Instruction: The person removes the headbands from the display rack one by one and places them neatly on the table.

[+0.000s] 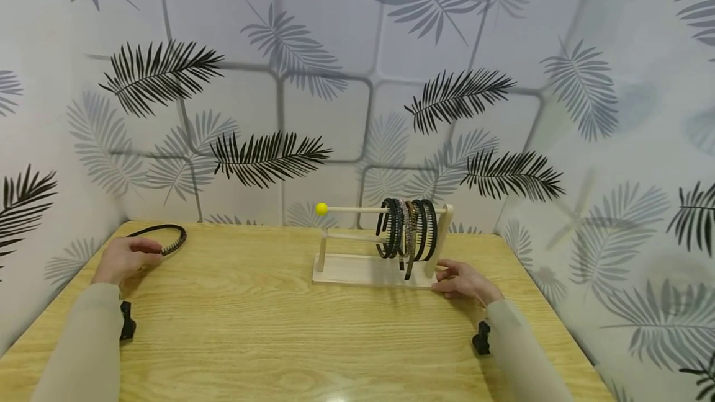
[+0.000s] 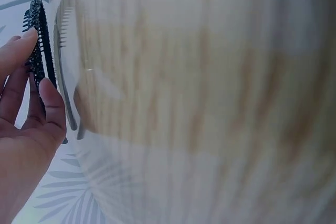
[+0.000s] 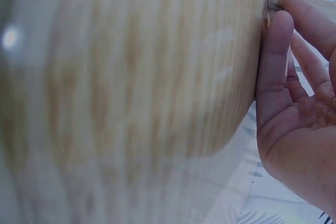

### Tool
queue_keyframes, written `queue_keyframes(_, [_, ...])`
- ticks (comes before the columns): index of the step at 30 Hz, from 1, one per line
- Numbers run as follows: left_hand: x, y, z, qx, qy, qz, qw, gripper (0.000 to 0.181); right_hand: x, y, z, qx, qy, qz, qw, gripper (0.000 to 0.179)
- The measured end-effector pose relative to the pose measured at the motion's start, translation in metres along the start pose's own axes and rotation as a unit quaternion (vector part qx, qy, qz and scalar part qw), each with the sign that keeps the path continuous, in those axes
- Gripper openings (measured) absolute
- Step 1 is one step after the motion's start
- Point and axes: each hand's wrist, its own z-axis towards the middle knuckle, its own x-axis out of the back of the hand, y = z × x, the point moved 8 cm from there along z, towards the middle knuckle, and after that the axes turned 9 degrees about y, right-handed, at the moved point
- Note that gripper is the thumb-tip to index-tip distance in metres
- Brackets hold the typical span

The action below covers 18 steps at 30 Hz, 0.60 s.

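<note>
My left hand pinches a black headband with small comb teeth, at the table's far left. In the left wrist view, its studded, glittery outer face shows between the thumb and fingers of that hand. My right hand touches the right end of the pale wooden headband stand. Its fingers look fairly straight against the corner of the base. Several headbands, mostly dark and some glittery, hang toward the right on the stand's upper bar. A yellow ball caps that bar's left end.
Both arms reach over a wood-grain table with a glossy surface. Patterned leaf-print walls stand behind it and at both sides. A lower bar runs under the stand's upper one.
</note>
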Motion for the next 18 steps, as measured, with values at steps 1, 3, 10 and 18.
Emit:
queue_keyframes(1, [-0.0001,-0.0013,0.0006,0.004,-0.001,-0.001,1.0,0.041,-0.0002,-0.0002,0.0001,0.001,-0.001,-0.002,1.0,0.081])
queue_keyframes(3, [-0.0006,-0.0034,0.0015,0.014,-0.003,-0.009,0.9999,0.042,-0.0001,-0.0007,0.0,0.004,-0.003,-0.004,1.0,0.082])
queue_keyframes(10, [-0.0005,-0.0076,0.0038,0.025,-0.003,-0.019,0.9995,0.041,0.0008,0.0013,0.0004,0.0,0.002,0.001,1.0,0.082])
queue_keyframes(18, [-0.0013,-0.0082,0.0007,0.028,0.009,-0.02,0.9994,0.039,0.0013,0.0009,0.0013,0.004,0.002,0.001,1.0,0.081])
